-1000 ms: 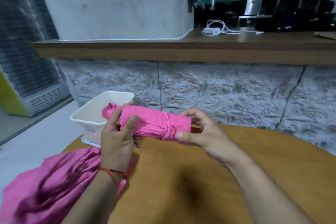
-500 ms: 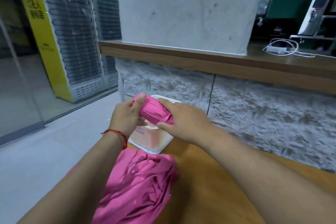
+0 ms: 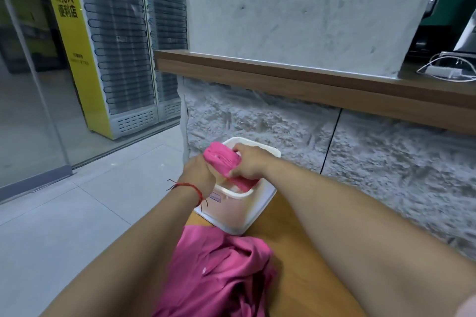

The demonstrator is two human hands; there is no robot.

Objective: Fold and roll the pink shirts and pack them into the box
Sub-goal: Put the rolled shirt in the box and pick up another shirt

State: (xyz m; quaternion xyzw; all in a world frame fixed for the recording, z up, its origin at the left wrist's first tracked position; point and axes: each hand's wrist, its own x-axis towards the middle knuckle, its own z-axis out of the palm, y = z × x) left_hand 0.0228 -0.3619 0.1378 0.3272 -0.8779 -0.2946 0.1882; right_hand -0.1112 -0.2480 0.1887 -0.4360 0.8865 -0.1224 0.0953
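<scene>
A rolled pink shirt [image 3: 222, 161] is tilted over the white plastic box [image 3: 262, 150], its lower end down inside the box. My left hand [image 3: 199, 174] grips the roll from the left and my right hand [image 3: 249, 163] grips it from the right, fingers curled over it. What else lies in the box is hidden by my hands. A loose, crumpled pink shirt [image 3: 221, 270] lies on the wooden table [image 3: 296, 252] near me, between my forearms.
The box stands at the table's far left edge, close to a rough stone wall [image 3: 373, 152] under a wooden counter [image 3: 309, 80]. Tiled floor [image 3: 77, 201] and a yellow refrigerated cabinet [image 3: 116, 46] lie to the left. A white charger with cable [image 3: 445, 69] sits on the counter.
Both hands carried the rolled shirt from above the table leftward and down into the box. The view swung left with them.
</scene>
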